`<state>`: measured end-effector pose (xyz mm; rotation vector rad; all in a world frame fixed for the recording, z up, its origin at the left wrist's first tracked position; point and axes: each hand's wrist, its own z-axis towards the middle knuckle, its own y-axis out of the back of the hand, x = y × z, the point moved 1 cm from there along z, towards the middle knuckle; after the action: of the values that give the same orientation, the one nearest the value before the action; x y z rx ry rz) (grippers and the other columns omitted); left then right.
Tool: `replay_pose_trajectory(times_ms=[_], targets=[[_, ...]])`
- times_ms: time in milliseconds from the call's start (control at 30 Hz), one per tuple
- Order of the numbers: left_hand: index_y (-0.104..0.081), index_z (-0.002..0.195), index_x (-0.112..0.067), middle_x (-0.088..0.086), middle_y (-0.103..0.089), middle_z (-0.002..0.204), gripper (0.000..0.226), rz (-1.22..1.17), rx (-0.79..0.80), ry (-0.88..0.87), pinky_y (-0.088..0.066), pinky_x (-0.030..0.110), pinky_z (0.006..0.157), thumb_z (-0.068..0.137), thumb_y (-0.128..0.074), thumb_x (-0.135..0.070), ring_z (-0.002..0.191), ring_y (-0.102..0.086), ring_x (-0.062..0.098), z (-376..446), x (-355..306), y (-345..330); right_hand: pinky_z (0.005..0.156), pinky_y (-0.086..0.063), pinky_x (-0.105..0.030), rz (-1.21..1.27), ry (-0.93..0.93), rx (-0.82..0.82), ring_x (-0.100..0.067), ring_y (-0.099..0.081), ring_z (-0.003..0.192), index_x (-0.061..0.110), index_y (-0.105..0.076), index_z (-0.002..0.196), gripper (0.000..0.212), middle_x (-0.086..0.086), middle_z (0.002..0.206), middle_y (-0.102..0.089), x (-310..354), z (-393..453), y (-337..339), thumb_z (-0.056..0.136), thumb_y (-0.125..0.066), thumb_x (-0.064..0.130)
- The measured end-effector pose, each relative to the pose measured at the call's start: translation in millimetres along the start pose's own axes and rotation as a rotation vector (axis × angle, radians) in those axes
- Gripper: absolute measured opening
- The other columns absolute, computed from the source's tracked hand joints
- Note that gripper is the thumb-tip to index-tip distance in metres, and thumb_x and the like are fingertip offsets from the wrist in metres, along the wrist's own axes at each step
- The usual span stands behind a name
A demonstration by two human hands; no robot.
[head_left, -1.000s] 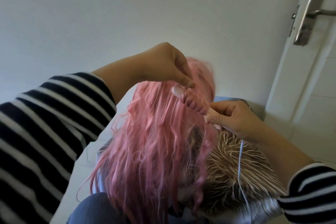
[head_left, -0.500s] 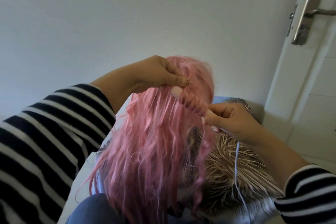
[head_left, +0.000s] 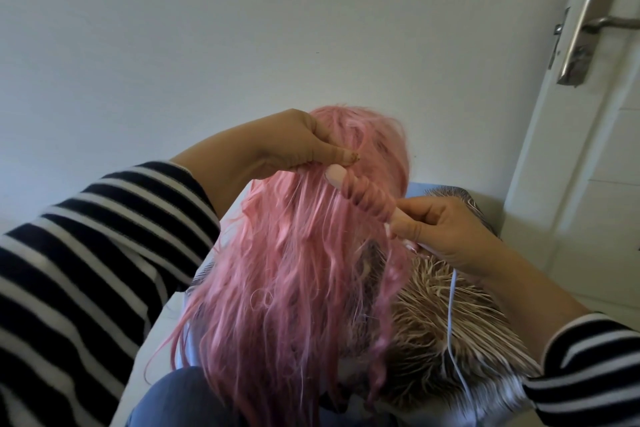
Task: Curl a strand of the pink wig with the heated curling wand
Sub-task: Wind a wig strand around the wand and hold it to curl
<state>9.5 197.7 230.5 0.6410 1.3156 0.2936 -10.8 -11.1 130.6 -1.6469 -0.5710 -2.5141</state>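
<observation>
The long pink wig [head_left: 294, 270] hangs in the middle of the view, its crown near the wall. A pale pink curling wand [head_left: 334, 174] points up and left, and a pink strand [head_left: 367, 199] is wound in coils around its barrel. My right hand [head_left: 446, 236] grips the wand's handle just below the coils. My left hand [head_left: 298, 146] is at the wig's crown, pinching the strand's end beside the wand's tip. The wand's handle is mostly hidden in my right hand.
A thin pale blue cord [head_left: 452, 315] runs down from my right hand. A furry brown-and-white cushion [head_left: 450, 340] lies under the wig at the right. A white door with a metal handle [head_left: 585, 31] stands at the right. A plain wall [head_left: 207, 28] fills the background.
My left hand has dropped from above the wand down to its tip and the wig's crown. The wand and my right hand have barely shifted.
</observation>
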Motion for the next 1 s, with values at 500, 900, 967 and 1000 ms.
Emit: replay_pose_trajectory(times_ms=[500, 900, 967, 1000], targets=[[-0.069, 0.093, 0.006, 0.016, -0.061, 0.084, 0.049, 0.085, -0.059, -0.031, -0.038, 0.033, 0.071, 0.063, -0.08, -0.032, 0.077, -0.05, 0.019, 2.1, 0.6, 1.0, 0.043, -0.037, -0.014, 0.002, 0.002, 0.015, -0.003, -0.044, 0.042, 0.01, -0.069, 0.081, 0.007, 0.008, 0.047, -0.059, 2.2, -1.6, 1.3, 0.082, -0.061, 0.008], [-0.071, 0.079, 0.0, 0.014, -0.062, 0.08, 0.035, 0.079, -0.084, -0.054, -0.042, 0.032, 0.073, 0.066, -0.079, -0.032, 0.076, -0.051, 0.018, 0.1, -0.6, -0.9, 0.044, -0.037, -0.016, 0.014, -0.01, 0.023, -0.004, -0.045, 0.043, 0.01, -0.069, 0.085, 0.013, 0.007, 0.048, -0.061, -2.5, -0.1, 4.8, 0.076, -0.064, 0.017], [-0.07, 0.071, -0.005, 0.014, -0.063, 0.08, 0.025, 0.054, -0.097, -0.08, -0.042, 0.027, 0.068, 0.068, -0.078, -0.029, 0.072, -0.051, 0.015, -1.3, -2.6, 0.1, 0.044, -0.036, -0.017, 0.018, -0.011, 0.025, -0.005, -0.044, 0.044, 0.009, -0.069, 0.083, 0.014, 0.006, 0.049, -0.06, -3.2, 0.5, 5.7, 0.075, -0.064, 0.019], [-0.069, 0.068, -0.008, 0.014, -0.062, 0.079, 0.022, 0.039, -0.106, -0.091, -0.041, 0.024, 0.064, 0.069, -0.078, -0.028, 0.07, -0.05, 0.014, -1.9, -3.5, 0.4, 0.044, -0.036, -0.018, 0.026, -0.01, 0.026, -0.007, -0.043, 0.044, 0.008, -0.069, 0.082, 0.016, 0.006, 0.049, -0.059, -3.9, 0.3, 6.4, 0.074, -0.065, 0.021]])
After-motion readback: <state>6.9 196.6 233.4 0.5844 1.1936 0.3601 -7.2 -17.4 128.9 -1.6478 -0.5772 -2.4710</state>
